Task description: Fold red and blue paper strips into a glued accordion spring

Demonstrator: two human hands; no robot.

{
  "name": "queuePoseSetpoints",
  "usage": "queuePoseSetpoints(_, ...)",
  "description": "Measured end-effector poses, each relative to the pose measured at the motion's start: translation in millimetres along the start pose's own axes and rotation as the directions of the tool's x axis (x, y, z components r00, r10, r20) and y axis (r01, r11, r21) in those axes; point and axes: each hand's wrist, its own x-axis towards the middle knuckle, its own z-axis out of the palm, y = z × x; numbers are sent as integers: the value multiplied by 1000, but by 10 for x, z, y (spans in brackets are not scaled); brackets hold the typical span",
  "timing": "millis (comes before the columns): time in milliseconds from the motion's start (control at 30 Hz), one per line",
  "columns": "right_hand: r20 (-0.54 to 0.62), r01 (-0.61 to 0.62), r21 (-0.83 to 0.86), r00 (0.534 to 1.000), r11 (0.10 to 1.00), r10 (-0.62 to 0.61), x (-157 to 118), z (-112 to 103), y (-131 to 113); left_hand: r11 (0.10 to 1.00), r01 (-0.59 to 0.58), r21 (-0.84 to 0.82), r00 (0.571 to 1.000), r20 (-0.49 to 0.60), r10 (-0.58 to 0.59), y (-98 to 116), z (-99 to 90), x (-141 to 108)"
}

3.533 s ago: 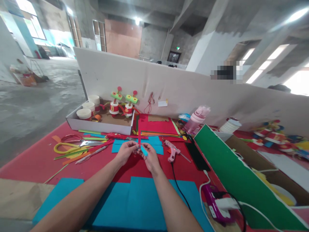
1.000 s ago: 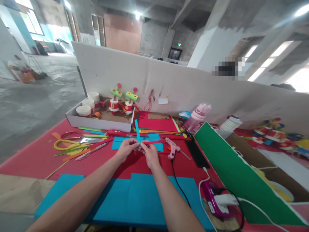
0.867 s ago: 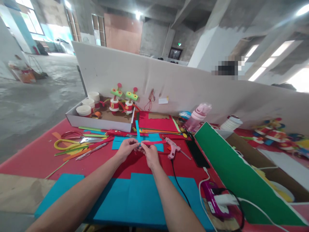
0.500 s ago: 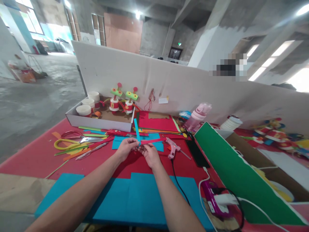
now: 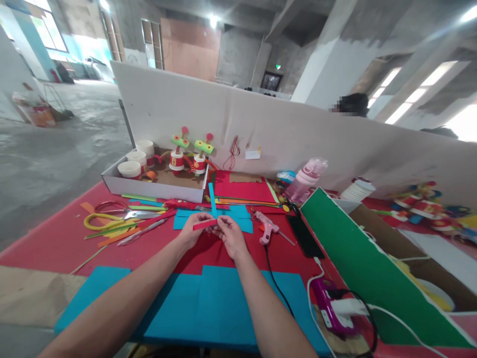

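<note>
My left hand (image 5: 192,232) is closed in a pinch at the place where a blue paper strip (image 5: 212,198) and a red paper strip (image 5: 203,224) meet. The blue strip points away from me; the red one now lies leftward across my left fingers. Close beside it, my right hand (image 5: 232,238) pinches the red strip at its right end, by the joint. My fingertips hide the joint itself. Blue paper pieces (image 5: 242,213) lie on the red tabletop (image 5: 175,258) behind my hands. A pink glue gun (image 5: 267,227) rests to the right of my right hand.
On the left are scissors (image 5: 100,221), a pen (image 5: 143,232) and several paper strips. Behind them, a shallow box (image 5: 156,188) holds cups and paper-cup figures. To the right are a phone (image 5: 303,236), cables, a purple power bank (image 5: 331,308) and a green panel (image 5: 365,263).
The red strip has swung over from pointing right to pointing left, folded across the blue strip. My right fingers have moved up slightly onto the fold. My left hand stays nearly in place.
</note>
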Motion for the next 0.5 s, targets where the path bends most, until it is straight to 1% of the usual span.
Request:
queuePoseSetpoints(100, 2, 9, -23, 1000, 1000, -9, -9, 11, -15, 1000, 15, -15, 1000, 10, -14, -3, 6, -6)
queuePoseSetpoints(233, -40, 36, -61, 998, 997, -39, 8, 12, -3, 1000, 13, -17, 1000, 10, -13, 6, 15, -13)
queuePoseSetpoints(433, -112, 154, -134, 979, 979, -169, 34, -15, 25, 999, 10, -32, 999, -33, -11, 25, 35, -30)
queuePoseSetpoints(500, -140, 170, -141, 972, 975, -190, 36, -23, 20, 999, 26, -20, 999, -24, -27, 29, 44, -42)
